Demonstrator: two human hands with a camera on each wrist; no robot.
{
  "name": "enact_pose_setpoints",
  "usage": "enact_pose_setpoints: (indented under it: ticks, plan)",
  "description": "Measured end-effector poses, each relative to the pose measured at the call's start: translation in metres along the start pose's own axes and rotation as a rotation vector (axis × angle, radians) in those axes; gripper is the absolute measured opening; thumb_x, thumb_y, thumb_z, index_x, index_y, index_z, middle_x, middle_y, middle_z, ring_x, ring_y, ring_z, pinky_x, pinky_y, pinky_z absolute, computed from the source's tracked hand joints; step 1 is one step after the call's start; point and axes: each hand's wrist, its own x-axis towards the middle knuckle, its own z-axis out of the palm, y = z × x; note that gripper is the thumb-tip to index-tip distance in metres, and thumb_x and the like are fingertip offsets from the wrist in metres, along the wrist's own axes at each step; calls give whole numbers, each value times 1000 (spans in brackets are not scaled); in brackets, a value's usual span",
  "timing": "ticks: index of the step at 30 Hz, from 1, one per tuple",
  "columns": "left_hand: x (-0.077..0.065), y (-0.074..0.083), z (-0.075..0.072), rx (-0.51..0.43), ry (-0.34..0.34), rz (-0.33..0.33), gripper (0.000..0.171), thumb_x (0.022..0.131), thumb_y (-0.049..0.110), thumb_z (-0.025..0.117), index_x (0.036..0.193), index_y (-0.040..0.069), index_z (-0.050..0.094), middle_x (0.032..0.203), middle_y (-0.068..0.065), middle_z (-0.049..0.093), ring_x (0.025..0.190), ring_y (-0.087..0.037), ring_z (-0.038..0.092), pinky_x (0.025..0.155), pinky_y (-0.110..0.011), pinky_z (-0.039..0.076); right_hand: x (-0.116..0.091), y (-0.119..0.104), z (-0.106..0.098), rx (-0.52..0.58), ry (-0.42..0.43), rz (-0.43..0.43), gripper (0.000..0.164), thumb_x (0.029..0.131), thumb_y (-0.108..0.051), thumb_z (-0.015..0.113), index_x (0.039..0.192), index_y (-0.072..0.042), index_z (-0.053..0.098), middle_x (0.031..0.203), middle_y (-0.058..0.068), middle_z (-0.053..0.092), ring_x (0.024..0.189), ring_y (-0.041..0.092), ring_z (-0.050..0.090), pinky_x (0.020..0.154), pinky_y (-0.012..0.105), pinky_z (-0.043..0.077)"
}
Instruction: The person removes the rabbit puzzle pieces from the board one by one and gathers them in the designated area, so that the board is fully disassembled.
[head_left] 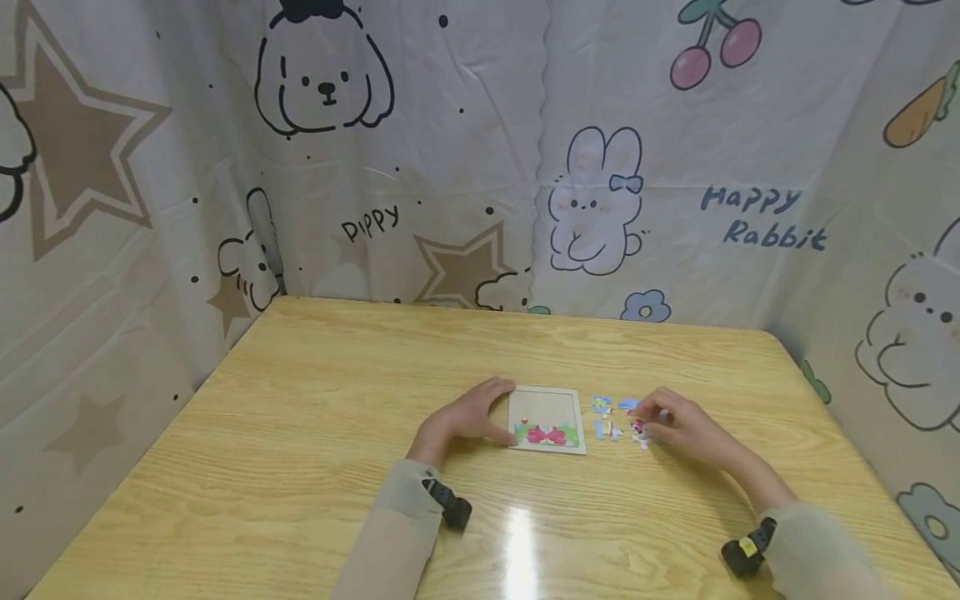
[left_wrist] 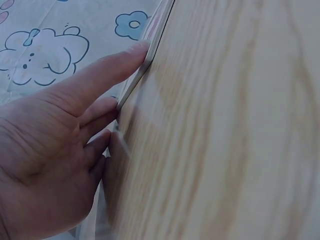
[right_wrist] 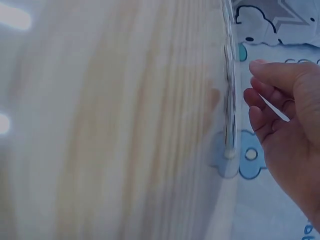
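A square jigsaw board (head_left: 542, 403) with a pale raised rim lies on the table; a strip of pink and green picture fills its lower part, and bare backing shows above. My left hand (head_left: 468, 412) holds the board's left side, its thumb at the near corner and a finger at the far one. In the left wrist view the thumb (left_wrist: 125, 62) presses on the rim. Right of the board lie several loose jigsaw pieces (head_left: 608, 430), blue, white and pink. Over the rightmost piece (head_left: 640, 435) hovers my right hand (head_left: 690, 427), fingers bent, with nothing visible between them.
A light wood-grain table (head_left: 337, 400) carries everything, with a bright reflection near its front. Patterned cloth (head_left: 450, 167) hangs behind it and along both sides. Each wrist wears a small black camera (head_left: 450, 504).
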Motion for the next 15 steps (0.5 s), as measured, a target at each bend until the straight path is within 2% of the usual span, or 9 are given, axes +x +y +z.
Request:
enact_pose_setpoints:
  ticks: [7, 15]
  plan:
    - [-1, 0, 0, 4, -3, 2, 91, 80, 28, 81, 153, 12, 31, 162, -10, 25, 152, -31, 20, 126, -48, 20, 21, -18, 17, 67, -46, -21, 15, 91, -6, 67, 105, -4, 62, 97, 6, 61, 85, 8, 52, 67, 18, 46]
    - [0, 0, 0, 6, 0, -1, 91, 80, 28, 81, 153, 11, 31, 163, -10, 25, 153, -31, 19, 127, -47, 19, 47, -37, 39, 87, -119, -22, 24, 90, -14, 70, 110, -4, 61, 102, 7, 59, 91, 18, 52, 73, 22, 47]
